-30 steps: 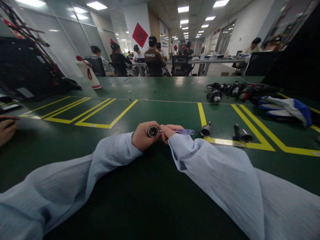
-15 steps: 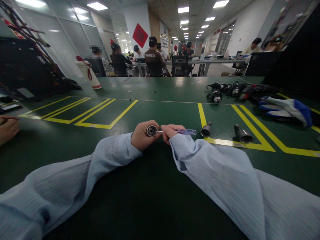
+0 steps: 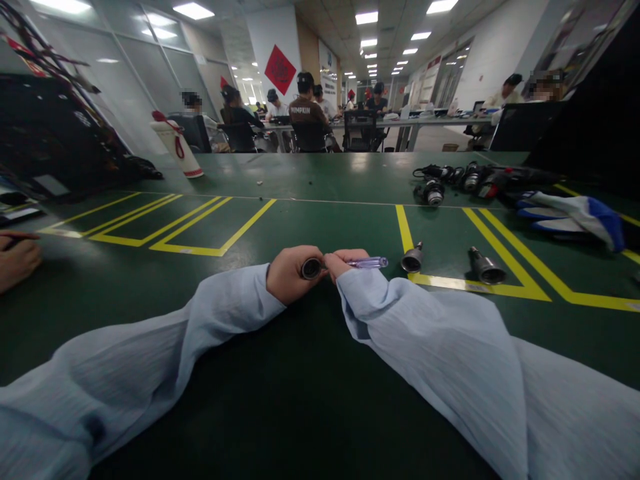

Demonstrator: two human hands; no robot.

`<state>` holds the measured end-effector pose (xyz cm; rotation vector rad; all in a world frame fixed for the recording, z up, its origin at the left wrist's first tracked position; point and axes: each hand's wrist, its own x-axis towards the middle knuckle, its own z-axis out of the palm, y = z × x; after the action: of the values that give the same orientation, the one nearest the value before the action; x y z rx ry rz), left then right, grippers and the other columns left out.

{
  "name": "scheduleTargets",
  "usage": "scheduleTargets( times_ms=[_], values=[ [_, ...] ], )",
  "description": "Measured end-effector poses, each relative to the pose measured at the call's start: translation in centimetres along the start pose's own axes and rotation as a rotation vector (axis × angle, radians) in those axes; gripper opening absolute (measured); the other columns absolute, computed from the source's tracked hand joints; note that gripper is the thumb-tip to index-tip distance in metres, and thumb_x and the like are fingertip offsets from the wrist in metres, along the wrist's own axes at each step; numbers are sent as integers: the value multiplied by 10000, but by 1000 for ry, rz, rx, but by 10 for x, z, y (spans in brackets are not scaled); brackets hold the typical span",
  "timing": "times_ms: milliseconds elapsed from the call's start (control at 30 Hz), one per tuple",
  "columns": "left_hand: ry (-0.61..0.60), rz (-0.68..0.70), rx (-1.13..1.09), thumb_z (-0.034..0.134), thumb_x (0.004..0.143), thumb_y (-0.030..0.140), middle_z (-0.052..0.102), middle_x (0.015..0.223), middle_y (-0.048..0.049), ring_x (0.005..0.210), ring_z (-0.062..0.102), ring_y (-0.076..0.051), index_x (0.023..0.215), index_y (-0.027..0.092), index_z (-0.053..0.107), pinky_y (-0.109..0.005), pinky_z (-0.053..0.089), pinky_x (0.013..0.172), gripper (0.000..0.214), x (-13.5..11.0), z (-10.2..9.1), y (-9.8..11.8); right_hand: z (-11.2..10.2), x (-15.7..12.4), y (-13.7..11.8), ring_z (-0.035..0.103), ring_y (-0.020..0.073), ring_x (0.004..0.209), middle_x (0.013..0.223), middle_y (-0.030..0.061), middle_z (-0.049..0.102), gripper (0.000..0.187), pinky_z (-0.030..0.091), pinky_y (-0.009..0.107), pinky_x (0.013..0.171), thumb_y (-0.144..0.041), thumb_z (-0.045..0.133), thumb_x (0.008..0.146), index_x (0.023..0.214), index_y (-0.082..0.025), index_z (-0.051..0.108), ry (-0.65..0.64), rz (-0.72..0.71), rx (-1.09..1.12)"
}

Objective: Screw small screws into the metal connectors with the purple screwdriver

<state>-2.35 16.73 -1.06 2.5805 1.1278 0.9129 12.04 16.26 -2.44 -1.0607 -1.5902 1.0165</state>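
My left hand (image 3: 293,275) is wrapped round a dark metal cup-shaped part (image 3: 311,268), its round open end facing me. Pinched in my right hand (image 3: 345,265) is a screwdriver with a clear purple handle (image 3: 371,263), lying sideways. The screwdriver's tip is hidden where the two hands meet, so I cannot tell whether it touches the part. To the right, a metal cone-shaped part with a narrow stem (image 3: 412,259) rests on the green table, and a second similar part (image 3: 487,268) lies farther right.
Yellow tape lines (image 3: 185,251) mark the green table (image 3: 320,227). Black tools with cables (image 3: 433,190) and blue-white gloves (image 3: 570,220) lie at the right. A white bottle (image 3: 177,147) stands far left. Another person's hand (image 3: 20,260) is at the left edge.
The cup-shaped part has shifted slightly right and turned in my left hand. My right hand and screwdriver have tilted a little; the shaft, visible before, is now mostly hidden.
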Motion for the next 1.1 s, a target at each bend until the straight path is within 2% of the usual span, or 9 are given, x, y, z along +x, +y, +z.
scheduleTargets(
  times_ms=[167,400,567,800,967,1100],
  values=[
    [-26,-36,-86,548,661,227,491,549,10,505,437,-87,606,124,502,-196,347,471,125,0,0,-2,0,4,1,343,63,337,320,-49,380,350,260,219,374,-289,498,702,379,-177,425,-61,94,170],
    [-33,-52,-252,562,660,223,514,558,4,511,451,-87,632,120,505,-194,367,471,121,0,-2,-3,0,0,-4,343,50,312,315,-46,398,387,250,200,349,-313,504,739,386,-166,444,-144,80,365],
    [-8,-54,-250,561,655,216,514,562,-6,505,460,-92,639,111,508,-201,371,468,119,2,-2,-3,0,1,-3,342,53,319,315,-45,390,426,281,205,370,-321,480,760,365,-168,435,-128,35,308],
    [27,-36,-130,560,656,220,510,546,-2,505,452,-93,610,117,511,-195,354,461,123,1,-1,-2,-1,-2,-3,354,59,331,344,-42,400,391,268,207,361,-301,472,765,397,-175,444,-122,5,200],
    [-4,-31,-208,559,650,212,504,544,6,503,450,-86,617,118,505,-190,363,464,113,1,-3,-2,-2,0,-4,345,58,322,323,-40,386,417,268,212,366,-302,468,770,376,-170,438,-181,2,249],
    [5,-46,-274,562,649,212,493,549,15,491,440,-76,631,118,498,-183,362,454,115,2,-3,-4,0,0,-4,348,56,319,310,-44,384,412,272,204,359,-318,491,761,381,-167,437,-141,66,356]
  ],
)
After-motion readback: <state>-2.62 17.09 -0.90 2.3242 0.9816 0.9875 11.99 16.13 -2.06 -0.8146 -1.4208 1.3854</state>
